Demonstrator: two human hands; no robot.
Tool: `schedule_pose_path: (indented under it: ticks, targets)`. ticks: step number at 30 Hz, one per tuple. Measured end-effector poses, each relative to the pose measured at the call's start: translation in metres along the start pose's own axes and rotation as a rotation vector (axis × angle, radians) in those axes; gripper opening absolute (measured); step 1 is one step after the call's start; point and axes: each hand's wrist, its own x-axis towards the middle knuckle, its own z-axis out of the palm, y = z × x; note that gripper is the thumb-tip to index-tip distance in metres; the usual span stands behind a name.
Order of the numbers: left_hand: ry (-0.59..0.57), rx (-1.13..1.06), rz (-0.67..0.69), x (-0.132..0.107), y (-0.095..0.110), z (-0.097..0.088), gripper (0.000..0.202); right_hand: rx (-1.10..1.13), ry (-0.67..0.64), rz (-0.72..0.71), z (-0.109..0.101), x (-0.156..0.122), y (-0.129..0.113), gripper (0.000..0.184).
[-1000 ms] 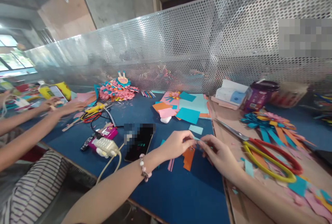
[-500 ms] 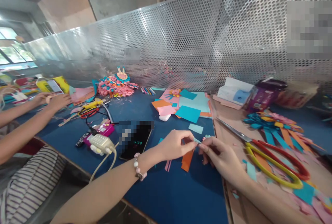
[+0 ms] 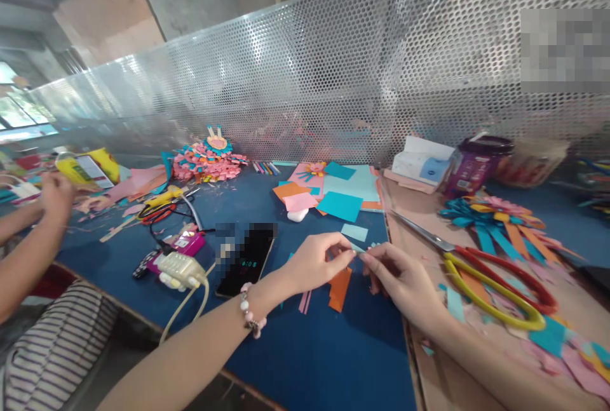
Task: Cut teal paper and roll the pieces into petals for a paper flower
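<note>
Between my two hands is a small light-blue paper strip (image 3: pixel 356 248). My left hand (image 3: pixel 318 261), with a beaded bracelet (image 3: pixel 246 309) at the wrist, pinches one end of it between thumb and fingers. My right hand (image 3: pixel 399 277) pinches the other end; its lower fingers are partly hidden, so I cannot tell whether they hold anything more. Just under the hands lie orange paper strips (image 3: pixel 340 290) and thin pink strips (image 3: pixel 305 302). A light-blue paper piece (image 3: pixel 354 232) rests beyond my fingers.
Scissors (image 3: pixel 448 247) with red and yellow handles lie right, near a paper-strip flower (image 3: pixel 495 227). Left are a phone (image 3: pixel 250 258), a power adapter (image 3: pixel 181 270) and a glue gun (image 3: pixel 164 198). Coloured sheets (image 3: pixel 340 204) lie ahead before a perforated metal screen (image 3: pixel 305 80). A co-worker's arms (image 3: pixel 42 227) reach in left.
The view has shifted slightly, so most things sit a little further left. My hands keep pinching the light-blue strip. The co-worker's hands have come closer together and moved left.
</note>
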Motion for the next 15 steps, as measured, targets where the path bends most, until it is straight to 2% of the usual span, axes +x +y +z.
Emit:
schedule_pose_path:
  ticks: [6, 9, 12, 15]
  targets:
    - [0.105, 0.025, 0.02, 0.003, 0.003, 0.003, 0.02, 0.014, 0.037, 0.009, 0.001, 0.0, 0.0, 0.027]
    - [0.106, 0.029, -0.002, 0.004, 0.012, -0.001, 0.024, 0.005, 0.046, 0.023, 0.0, -0.001, -0.002, 0.029]
    - [0.094, 0.168, 0.038, -0.002, 0.036, -0.009, 0.029, 0.001, 0.066, 0.005, 0.0, -0.001, -0.004, 0.029]
    - [0.124, 0.306, 0.201, -0.017, 0.078, -0.015, 0.028, -0.059, 0.109, -0.033, -0.001, -0.001, -0.006, 0.028]
